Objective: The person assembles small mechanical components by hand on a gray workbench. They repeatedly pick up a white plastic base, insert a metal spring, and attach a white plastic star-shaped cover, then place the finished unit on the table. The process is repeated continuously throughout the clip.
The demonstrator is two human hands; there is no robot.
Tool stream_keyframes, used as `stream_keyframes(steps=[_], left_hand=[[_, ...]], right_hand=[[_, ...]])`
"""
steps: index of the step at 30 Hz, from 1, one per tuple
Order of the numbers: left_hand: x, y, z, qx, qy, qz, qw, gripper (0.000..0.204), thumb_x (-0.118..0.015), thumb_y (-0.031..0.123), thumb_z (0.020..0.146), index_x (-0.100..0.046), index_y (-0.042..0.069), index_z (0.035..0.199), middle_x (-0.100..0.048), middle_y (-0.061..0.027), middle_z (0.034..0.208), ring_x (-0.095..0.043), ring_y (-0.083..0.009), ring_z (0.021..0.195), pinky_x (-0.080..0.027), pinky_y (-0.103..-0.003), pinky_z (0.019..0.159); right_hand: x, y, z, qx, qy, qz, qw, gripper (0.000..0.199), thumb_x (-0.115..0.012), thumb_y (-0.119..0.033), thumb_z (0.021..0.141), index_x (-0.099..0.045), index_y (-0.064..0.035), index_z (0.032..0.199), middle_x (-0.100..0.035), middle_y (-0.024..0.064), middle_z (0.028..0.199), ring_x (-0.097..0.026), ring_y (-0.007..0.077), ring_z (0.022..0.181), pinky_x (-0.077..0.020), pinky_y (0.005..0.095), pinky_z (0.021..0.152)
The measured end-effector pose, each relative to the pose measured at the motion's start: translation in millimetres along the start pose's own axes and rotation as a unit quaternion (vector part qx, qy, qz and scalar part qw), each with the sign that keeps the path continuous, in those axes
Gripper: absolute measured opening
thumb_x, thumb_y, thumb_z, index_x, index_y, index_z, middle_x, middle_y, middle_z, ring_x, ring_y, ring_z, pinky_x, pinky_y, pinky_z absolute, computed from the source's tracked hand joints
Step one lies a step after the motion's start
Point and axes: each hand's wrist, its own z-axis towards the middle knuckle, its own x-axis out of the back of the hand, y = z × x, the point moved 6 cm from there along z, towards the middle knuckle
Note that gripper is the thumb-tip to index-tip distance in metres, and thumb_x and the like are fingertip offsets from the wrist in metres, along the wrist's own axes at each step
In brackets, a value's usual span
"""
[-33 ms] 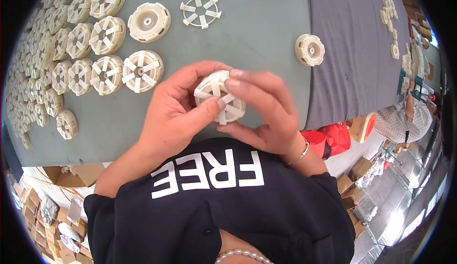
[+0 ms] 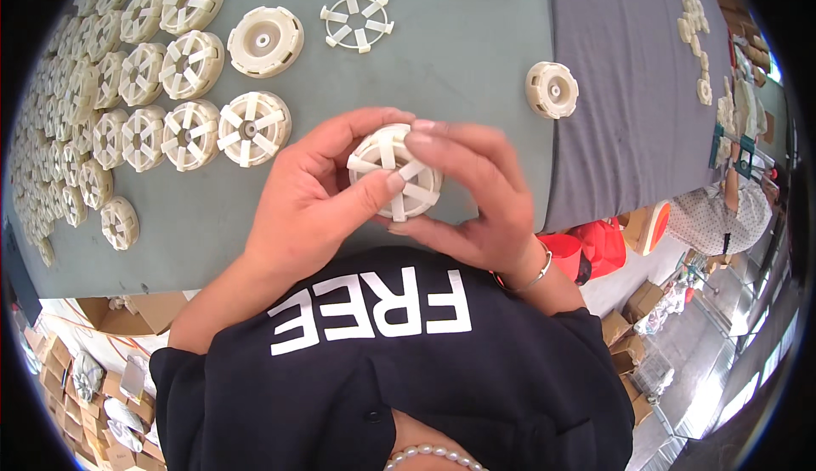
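Observation:
Close to my body, both hands hold a round cream plastic wheel [image 2: 419, 193] with a ring of flat tabs on its upper face. My left hand [image 2: 306, 195] wraps its left side, thumb pressed on the tabs near the centre. Around the right side curls my right hand [image 2: 489, 186], its fingers over the upper rim and its thumb at the lower edge. Those fingers are slightly blurred. Beyond them on the table lie a loose tabbed ring [image 2: 358, 20] and a wheel without tabs [image 2: 265, 41]. A smaller bare wheel [image 2: 552, 90] sits to the right.
Rows of tabbed wheels [image 2: 192, 64] fill the left of the green table [image 2: 442, 54]. A grey cloth [image 2: 629, 88] covers its right part, with a line of small cream pieces [image 2: 695, 25] at the far side. Red bags [image 2: 602, 246] and cardboard boxes [image 2: 643, 301] stand beyond the edge.
The fingers of my right hand have shifted slightly at the wheel's upper rim. The wheel has moved a little in my grip; the things on the table stay in place.

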Motion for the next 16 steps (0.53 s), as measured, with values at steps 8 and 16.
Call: stream_keyframes(steps=[8,16], left_hand=[[-8.8,13.8,-12.2,0.029,-0.079,-0.148,0.985,0.068,-0.054,0.011,0.103,-0.035,0.002,0.168,-0.057,-0.0131,0.151,-0.060,-0.0223,0.135,-0.054,-0.043,0.112],[-9.1,11.9,-5.2,0.068,-0.043,-0.006,0.997,0.087,-0.074,0.030,0.093,-0.037,0.006,0.168,-0.043,-0.0141,0.169,-0.054,-0.0288,0.146,-0.051,-0.044,0.118]], right_hand=[[8.1,9.1,-1.2,-0.040,0.010,0.064,0.997,0.069,-0.095,-0.027,0.079,-0.069,-0.0024,0.138,-0.069,0.0167,0.131,-0.070,0.0303,0.116,-0.0591,0.0397,0.098],[8.3,6.2,-1.8,-0.021,-0.004,-0.006,1.000,0.067,-0.095,-0.029,0.080,-0.070,-0.0045,0.138,-0.068,0.0148,0.135,-0.068,0.0321,0.118,-0.0585,0.0405,0.099]])
